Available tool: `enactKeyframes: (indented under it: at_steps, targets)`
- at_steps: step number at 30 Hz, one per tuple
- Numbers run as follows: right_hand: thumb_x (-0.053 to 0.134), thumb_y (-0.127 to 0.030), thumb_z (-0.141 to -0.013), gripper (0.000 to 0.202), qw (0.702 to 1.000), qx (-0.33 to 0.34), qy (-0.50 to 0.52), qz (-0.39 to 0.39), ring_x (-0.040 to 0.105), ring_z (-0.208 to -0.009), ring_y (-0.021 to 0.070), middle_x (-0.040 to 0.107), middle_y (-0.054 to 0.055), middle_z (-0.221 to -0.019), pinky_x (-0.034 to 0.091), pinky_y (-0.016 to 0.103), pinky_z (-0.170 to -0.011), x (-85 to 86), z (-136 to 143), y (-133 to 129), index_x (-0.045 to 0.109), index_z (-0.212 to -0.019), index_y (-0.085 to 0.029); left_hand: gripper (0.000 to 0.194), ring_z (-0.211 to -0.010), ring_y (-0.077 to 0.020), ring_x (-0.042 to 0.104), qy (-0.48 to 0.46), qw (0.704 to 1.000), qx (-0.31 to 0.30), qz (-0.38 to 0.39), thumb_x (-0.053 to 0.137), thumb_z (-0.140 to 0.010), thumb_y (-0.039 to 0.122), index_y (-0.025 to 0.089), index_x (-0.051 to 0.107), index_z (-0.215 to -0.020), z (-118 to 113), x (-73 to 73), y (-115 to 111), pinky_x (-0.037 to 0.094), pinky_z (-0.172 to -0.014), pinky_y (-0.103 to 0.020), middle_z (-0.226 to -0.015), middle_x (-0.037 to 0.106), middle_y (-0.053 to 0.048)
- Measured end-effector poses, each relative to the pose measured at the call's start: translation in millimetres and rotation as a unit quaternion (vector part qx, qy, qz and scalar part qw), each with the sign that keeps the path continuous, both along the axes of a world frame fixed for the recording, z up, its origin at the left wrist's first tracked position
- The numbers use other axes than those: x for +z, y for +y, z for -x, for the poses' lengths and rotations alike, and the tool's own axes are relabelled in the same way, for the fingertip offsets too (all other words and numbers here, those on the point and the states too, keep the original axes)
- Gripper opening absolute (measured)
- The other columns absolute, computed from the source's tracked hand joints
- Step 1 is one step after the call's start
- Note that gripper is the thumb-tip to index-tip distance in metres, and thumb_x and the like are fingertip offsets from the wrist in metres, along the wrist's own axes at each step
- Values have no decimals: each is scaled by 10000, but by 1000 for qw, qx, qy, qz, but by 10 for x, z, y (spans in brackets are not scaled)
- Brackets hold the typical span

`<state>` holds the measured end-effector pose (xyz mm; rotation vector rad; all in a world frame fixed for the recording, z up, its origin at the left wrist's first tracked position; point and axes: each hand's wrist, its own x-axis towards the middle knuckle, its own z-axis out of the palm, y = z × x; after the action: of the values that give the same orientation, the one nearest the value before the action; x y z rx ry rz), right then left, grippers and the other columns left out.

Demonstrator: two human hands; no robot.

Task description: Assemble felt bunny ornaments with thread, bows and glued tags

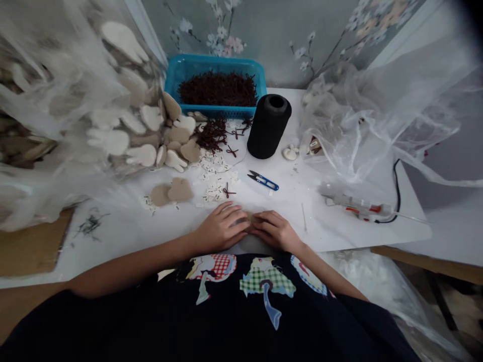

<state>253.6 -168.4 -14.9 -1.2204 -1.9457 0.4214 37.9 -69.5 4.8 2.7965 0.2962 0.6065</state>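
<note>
My left hand [222, 227] and my right hand [275, 230] meet at the table's near edge, close to my chest. Their fingers are closed round a small beige felt piece [250, 217], mostly hidden by the fingers. Just beyond my left hand lie a dark brown bow [228, 191] and a scatter of small white labels [214, 187]. Two beige shaped felt pieces [180, 190] rest to its left. Blue-handled thread snips [263, 180] lie beyond my hands, below a black cone of yarn [269, 128].
A blue basket [171, 75] full of brown bows stands at the back. On the left, a clear bag spills white and beige felt shapes [141, 155]. A glue gun [362, 207] with a black cord lies right, below another plastic bag [350, 125].
</note>
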Motion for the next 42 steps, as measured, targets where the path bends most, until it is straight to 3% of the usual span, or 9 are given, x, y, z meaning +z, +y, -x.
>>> enactKeyframes:
  at_steps: [8,15,20,24,29,31,34,38,42]
  targets:
    - [603,-216,-890,106,998,-42,-13,41,651,-904,249,678,92,-973,615,433,-783,90,15,-26,701,-870,-253,154,-1181,-296,548,41,998,40,-7,614,-891,314,239,729,-961,-45,-71,-27,403,-1058,-535,-1130,645,-109]
    - [466,-101,-901,207,994,-39,-90,42,602,-786,237,650,88,-815,573,397,-702,86,136,111,620,-806,-203,166,-1097,-244,564,6,975,78,206,623,-869,341,209,709,-817,-169,151,228,459,-1008,-438,-1103,603,-79]
    - [455,-141,-926,198,998,-35,-40,29,596,-785,209,650,74,-836,556,376,-727,88,134,172,573,-787,-219,363,-1131,-204,569,-188,880,194,390,630,-786,165,194,562,-1142,-581,297,875,439,-1032,-405,-1223,590,-89]
    - [442,-159,-940,171,998,-56,-5,2,631,-839,201,657,81,-883,565,344,-729,131,82,131,556,-829,-223,616,-1010,-187,610,-143,775,290,542,633,-664,20,157,461,-1240,-1005,251,1307,507,-836,-308,-1311,531,-162]
    - [491,-172,-946,117,989,-133,53,-30,675,-888,171,664,70,-934,575,305,-757,282,-69,81,576,-873,-203,251,-465,-65,422,-56,751,293,589,589,-816,137,127,536,-1061,-1118,286,1328,298,-452,-206,-759,576,-20]
    - [554,-183,-930,87,985,-149,64,-55,689,-869,163,684,60,-924,579,288,-758,363,-139,81,605,-863,-205,148,-395,-58,277,-38,761,275,586,504,-912,252,126,575,-939,-1016,347,1240,210,-419,-214,-581,430,46]
    - [630,-173,-890,67,981,-160,61,-92,706,-802,153,713,50,-896,591,270,-726,488,-212,117,650,-842,-216,325,-412,-81,273,-40,837,253,484,402,-971,361,140,619,-874,-802,445,1074,209,-439,-221,-518,313,64]
    - [659,-157,-866,77,973,-167,74,-139,722,-797,164,732,46,-863,609,286,-728,621,-232,282,680,-830,-222,326,-530,-130,481,25,937,257,236,380,-971,320,149,636,-865,-570,504,810,342,-551,-241,-572,496,11]
    - [639,-151,-870,99,968,-162,96,-168,727,-836,179,745,54,-892,615,316,-758,717,-192,562,696,-827,-219,280,-518,-191,565,196,955,222,32,394,-935,202,130,643,-1042,-423,474,548,369,-539,-273,-580,599,-35]
